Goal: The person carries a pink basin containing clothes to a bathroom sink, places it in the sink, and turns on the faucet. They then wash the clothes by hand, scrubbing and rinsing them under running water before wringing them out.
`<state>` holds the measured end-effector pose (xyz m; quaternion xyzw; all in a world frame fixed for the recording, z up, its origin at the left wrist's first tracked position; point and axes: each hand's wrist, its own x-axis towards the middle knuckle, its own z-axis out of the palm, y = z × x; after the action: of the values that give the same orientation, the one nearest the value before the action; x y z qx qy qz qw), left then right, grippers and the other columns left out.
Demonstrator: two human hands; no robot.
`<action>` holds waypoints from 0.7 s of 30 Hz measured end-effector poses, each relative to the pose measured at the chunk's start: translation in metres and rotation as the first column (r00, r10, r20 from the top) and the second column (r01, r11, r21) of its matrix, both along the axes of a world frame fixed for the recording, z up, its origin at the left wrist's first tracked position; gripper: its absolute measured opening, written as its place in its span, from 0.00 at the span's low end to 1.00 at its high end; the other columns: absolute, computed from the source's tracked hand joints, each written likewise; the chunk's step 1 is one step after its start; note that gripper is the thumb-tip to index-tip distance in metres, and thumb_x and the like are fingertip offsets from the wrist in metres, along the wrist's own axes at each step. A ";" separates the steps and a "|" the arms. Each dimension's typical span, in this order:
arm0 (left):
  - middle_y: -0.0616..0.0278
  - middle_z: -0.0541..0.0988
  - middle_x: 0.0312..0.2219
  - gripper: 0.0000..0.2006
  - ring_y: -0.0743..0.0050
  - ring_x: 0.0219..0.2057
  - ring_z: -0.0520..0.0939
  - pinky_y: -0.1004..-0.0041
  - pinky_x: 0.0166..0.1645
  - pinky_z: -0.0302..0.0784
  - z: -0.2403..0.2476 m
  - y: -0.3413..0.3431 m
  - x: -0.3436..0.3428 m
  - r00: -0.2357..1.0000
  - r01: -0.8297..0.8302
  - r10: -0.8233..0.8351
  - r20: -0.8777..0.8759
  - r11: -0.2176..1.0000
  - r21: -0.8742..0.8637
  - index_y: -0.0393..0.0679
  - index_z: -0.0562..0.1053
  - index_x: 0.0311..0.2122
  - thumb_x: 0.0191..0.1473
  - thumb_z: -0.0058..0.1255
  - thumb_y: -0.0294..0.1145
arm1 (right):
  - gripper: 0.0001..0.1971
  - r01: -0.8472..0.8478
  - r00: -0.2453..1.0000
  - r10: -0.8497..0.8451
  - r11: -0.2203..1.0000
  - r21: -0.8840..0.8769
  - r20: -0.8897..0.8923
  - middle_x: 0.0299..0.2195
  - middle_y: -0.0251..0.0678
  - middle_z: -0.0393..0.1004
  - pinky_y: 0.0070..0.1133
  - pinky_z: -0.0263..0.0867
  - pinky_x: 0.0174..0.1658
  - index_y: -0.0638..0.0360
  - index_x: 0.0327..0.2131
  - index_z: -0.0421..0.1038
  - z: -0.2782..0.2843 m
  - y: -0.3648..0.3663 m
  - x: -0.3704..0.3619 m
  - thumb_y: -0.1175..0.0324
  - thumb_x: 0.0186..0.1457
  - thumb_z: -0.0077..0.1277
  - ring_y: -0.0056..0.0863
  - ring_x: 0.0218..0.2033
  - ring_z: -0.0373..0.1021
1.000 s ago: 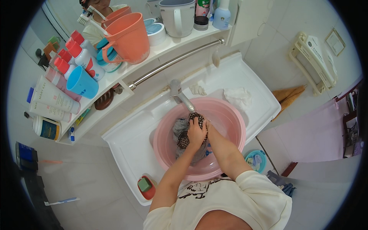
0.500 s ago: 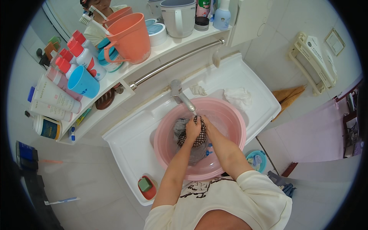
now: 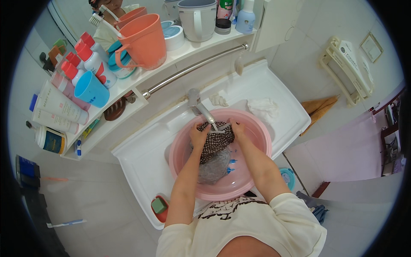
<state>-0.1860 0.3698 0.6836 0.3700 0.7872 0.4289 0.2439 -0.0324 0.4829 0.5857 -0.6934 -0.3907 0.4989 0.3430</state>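
Now that the left hand (image 3: 198, 138) and right hand (image 3: 238, 129) have drawn apart, the checked cloth (image 3: 215, 144) is spread between them beneath the tap (image 3: 204, 112), inside the pink basin (image 3: 256, 132), exposing more of it to what looks like running water (image 3: 214, 127); each hand is curled closed round one edge.

Dark lettering (image 3: 223, 210) across cream shirt (image 3: 274, 225); small print (image 3: 58, 97) on white tubes (image 3: 65, 106).

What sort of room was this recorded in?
Probably a home bathroom: there is a white washbasin with a metal tap, and a toothbrush stands in an orange mug on the shelf above.
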 end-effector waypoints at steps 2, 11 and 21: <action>0.54 0.70 0.35 0.24 0.57 0.39 0.69 0.64 0.44 0.63 0.006 -0.005 -0.001 0.989 -0.031 0.036 -0.142 0.999 0.036 0.44 0.70 0.40 0.35 0.60 0.41 | 0.21 -0.037 0.997 0.044 0.994 -0.103 0.063 0.33 0.45 0.72 0.26 0.60 0.41 0.64 0.29 0.70 0.037 -0.014 -0.001 0.53 0.38 0.54 0.36 0.36 0.68; 0.54 0.48 0.55 0.30 0.43 0.54 0.48 0.45 0.53 0.46 -0.018 -0.018 0.050 0.623 0.418 -0.519 -0.586 0.854 -0.312 0.50 0.65 0.48 0.35 0.58 0.44 | 0.09 0.150 0.972 -0.145 0.988 -0.019 0.184 0.22 0.35 0.62 0.21 0.57 0.33 0.59 0.22 0.58 0.007 -0.021 0.007 0.68 0.43 0.49 0.25 0.26 0.57; 0.58 0.52 0.54 0.34 0.49 0.55 0.50 0.47 0.53 0.50 0.005 0.004 0.043 0.538 0.494 -0.743 -0.399 0.661 -0.564 0.65 0.62 0.49 0.32 0.59 0.50 | 0.14 0.097 0.973 -0.071 0.989 -0.110 0.218 0.33 0.44 0.70 0.28 0.60 0.42 0.61 0.33 0.67 0.031 -0.033 0.017 0.68 0.39 0.49 0.39 0.38 0.66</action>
<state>-0.1431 0.3743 0.6883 0.6887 0.7004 0.0068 0.1872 -0.0159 0.4498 0.6167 -0.7782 -0.3649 0.4292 0.2778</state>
